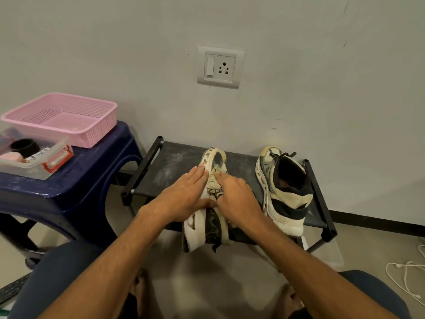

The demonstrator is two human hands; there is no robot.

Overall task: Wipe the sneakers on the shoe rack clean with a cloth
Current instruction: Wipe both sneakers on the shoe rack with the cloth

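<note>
A white and black sneaker (212, 224) lies on its side, sole up, on the black shoe rack (174, 166). My left hand (184, 195) lies on its left edge with straight fingers and the thumb across the sole. My right hand (238, 196) presses a crumpled pale cloth (215, 184) onto the sole, fingers curled round it. The second sneaker (284, 189) stands upright on the rack's right side, apart from both hands.
To the left, a dark blue plastic stool (76, 178) carries a pink basket (62, 118) and a clear box of small items (34, 155). A wall socket (219, 66) sits above the rack. White cables (404, 277) lie on the floor at right. My knees frame the bottom.
</note>
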